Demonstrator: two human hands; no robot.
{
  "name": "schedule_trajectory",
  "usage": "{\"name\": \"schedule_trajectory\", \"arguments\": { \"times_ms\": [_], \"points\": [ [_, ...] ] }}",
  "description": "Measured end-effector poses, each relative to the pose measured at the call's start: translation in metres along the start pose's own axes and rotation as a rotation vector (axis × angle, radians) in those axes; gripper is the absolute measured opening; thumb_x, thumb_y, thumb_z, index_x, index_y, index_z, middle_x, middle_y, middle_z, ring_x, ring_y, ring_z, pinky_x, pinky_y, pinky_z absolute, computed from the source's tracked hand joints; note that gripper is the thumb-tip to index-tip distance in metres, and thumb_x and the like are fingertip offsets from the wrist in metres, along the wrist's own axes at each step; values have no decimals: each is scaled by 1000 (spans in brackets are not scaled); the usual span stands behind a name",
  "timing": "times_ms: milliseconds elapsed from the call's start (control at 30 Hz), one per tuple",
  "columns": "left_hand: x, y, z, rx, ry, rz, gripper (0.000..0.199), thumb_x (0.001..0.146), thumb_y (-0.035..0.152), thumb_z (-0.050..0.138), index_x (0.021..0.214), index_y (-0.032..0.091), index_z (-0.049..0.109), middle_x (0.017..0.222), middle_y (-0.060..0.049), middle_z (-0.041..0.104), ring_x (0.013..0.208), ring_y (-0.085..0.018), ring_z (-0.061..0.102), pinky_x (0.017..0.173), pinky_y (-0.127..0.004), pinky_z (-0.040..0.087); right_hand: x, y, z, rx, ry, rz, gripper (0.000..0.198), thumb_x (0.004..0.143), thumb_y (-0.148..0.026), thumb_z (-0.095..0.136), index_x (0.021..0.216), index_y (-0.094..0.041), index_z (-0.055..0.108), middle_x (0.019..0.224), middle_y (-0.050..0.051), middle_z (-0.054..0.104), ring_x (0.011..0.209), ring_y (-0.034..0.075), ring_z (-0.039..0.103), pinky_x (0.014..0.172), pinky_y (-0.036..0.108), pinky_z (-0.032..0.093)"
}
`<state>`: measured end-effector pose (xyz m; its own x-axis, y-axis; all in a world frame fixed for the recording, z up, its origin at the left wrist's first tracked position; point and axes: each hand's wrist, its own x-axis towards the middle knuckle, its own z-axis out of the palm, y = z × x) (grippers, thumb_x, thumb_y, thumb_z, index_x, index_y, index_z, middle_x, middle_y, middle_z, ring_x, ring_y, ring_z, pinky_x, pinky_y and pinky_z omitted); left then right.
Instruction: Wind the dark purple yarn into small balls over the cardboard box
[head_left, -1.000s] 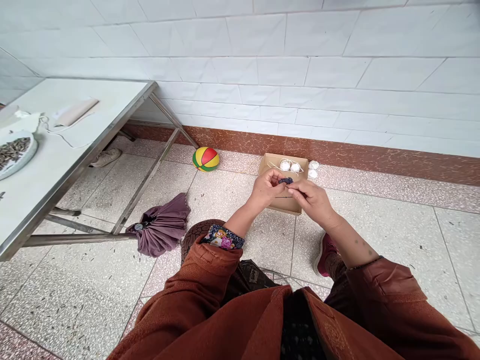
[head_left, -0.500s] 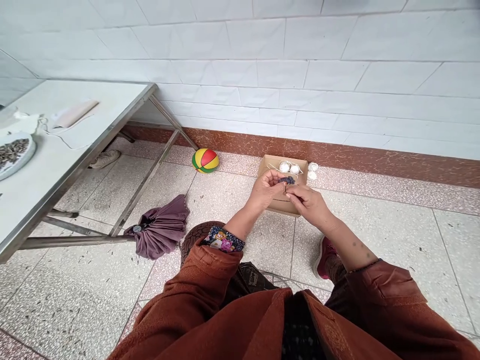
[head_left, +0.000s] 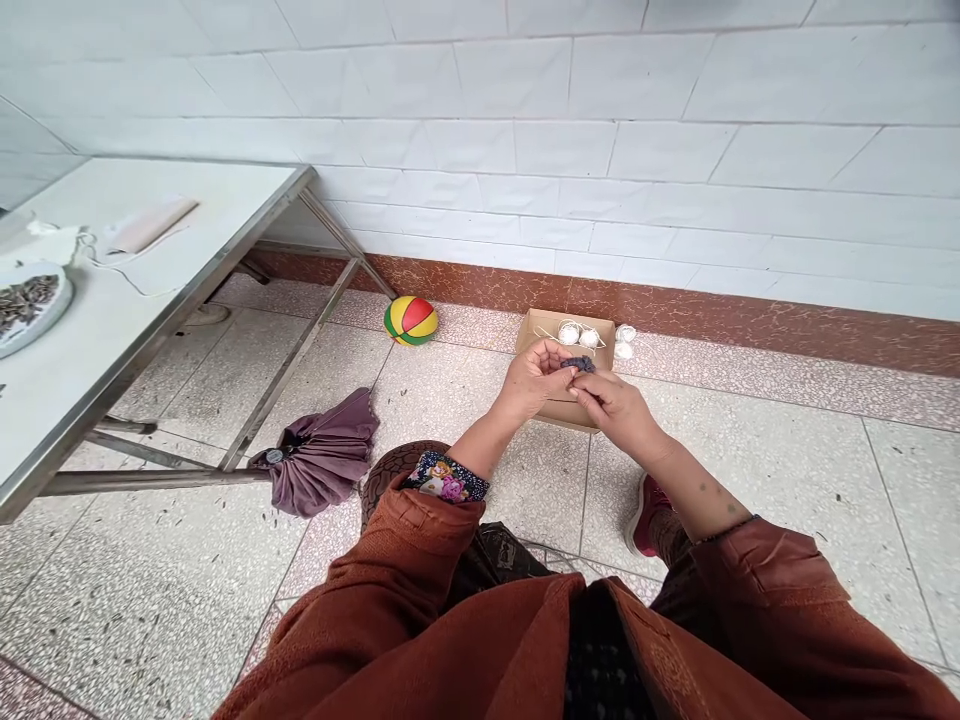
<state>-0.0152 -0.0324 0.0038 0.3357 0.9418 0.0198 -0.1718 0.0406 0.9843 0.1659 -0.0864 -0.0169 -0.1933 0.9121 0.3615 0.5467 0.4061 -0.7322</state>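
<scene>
My left hand (head_left: 534,380) is closed round a small dark blue-grey bundle (head_left: 578,365), lumpy and too small to name more exactly. Against it, the fingertips of my right hand (head_left: 616,400) are pinched together; whatever they grip is hidden. Both hands are above a shallow cardboard box (head_left: 564,412) on the floor by the wall. Inside the box, beyond my fingers, lie two white balls of string (head_left: 569,333) with loose ends. Two more white balls (head_left: 625,340) rest on the floor just right of the box.
At left stands a metal-framed table (head_left: 247,190) bearing a white dish (head_left: 56,312) of small dark pieces and a beige roll (head_left: 156,224). A striped ball (head_left: 411,321) and a folded purple umbrella (head_left: 326,455) lie on the floor. My shoe (head_left: 645,520) is at right.
The dark bundle has turned slightly and shifted a little right between my fingers. A thin dark piece that stuck up by my right fingertips no longer shows. Both hands stay nearly in place.
</scene>
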Motion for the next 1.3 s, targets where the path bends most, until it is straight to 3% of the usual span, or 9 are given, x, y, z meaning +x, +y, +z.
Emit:
{"name": "schedule_trajectory", "arguments": {
  "times_ms": [133, 267, 367, 533, 700, 867, 967, 1133, 1300],
  "points": [
    [0, -2, -2, 163, 19, 5, 25, 74, 25, 86, 85, 19, 64, 77, 3, 67, 70, -9, 58, 70, -25, 47, 4, -14, -12, -4, 45, -50, 23, 108, -39, 60, 103, -29, 80, 97, 7, 78, 90, 25, 72, 85, 41, 60],
    [-10, 4, -1, 121, -181, -44, 28, 75, 31, 88, 89, 19, 68, 83, 1, 71, 73, -10, 61, 72, -26, 48, 14, -10, -24, -19, 166, 37, 24, 106, -42, 62, 96, -28, 78, 89, 6, 77, 85, 25, 70, 81, 40, 59],
    [-14, 9, -1, -13, -266, -81, 32, 77, 36, 90, 93, 19, 68, 88, -1, 73, 77, -11, 65, 75, -27, 51, 14, 0, -15, -2, 163, 77, 27, 107, -42, 59, 92, -27, 76, 89, 6, 76, 85, 25, 71, 81, 40, 59],
    [-6, 7, -4, -24, -38, -12, 28, 78, 31, 87, 92, 20, 66, 86, 1, 71, 78, -11, 64, 77, -27, 52, 3, 1, 7, 11, 30, 36, 26, 106, -40, 58, 98, -27, 79, 91, 7, 77, 89, 26, 73, 80, 40, 60],
    [-1, 0, -8, 172, 81, 11, 21, 76, 21, 83, 88, 19, 66, 80, 2, 68, 71, -10, 60, 72, -26, 49, 3, -13, -5, 20, 21, -42, 23, 107, -38, 60, 102, -28, 80, 94, 6, 79, 90, 25, 73, 85, 41, 60],
    [-10, 1, -4, 129, -169, -58, 25, 76, 29, 87, 88, 19, 68, 82, 1, 70, 71, -10, 60, 71, -27, 48, 14, -9, -21, 10, 194, 54, 25, 106, -43, 62, 94, -28, 78, 90, 6, 78, 86, 25, 71, 82, 41, 59],
    [-13, 6, -2, -30, -257, -83, 32, 76, 34, 90, 92, 18, 68, 90, -1, 73, 80, -11, 66, 80, -29, 52, 13, 0, -13, 21, 183, 106, 26, 105, -42, 61, 91, -27, 76, 89, 6, 78, 85, 25, 72, 82, 40, 59],
    [-7, 8, -3, -75, -64, 2, 28, 79, 31, 86, 94, 19, 66, 90, 1, 71, 82, -11, 64, 82, -28, 52, 3, 1, 8, 41, 32, 30, 22, 104, -37, 61, 95, -26, 78, 94, 6, 80, 88, 24, 74, 81, 38, 60],
    [-1, 1, -8, 143, 89, 42, 16, 78, 16, 76, 90, 19, 65, 85, 2, 69, 76, -10, 61, 77, -26, 48, 2, -14, -3, 121, -38, -56, 18, 105, -34, 63, 99, -27, 78, 93, 5, 80, 86, 23, 74, 82, 37, 60]
  ]
}}
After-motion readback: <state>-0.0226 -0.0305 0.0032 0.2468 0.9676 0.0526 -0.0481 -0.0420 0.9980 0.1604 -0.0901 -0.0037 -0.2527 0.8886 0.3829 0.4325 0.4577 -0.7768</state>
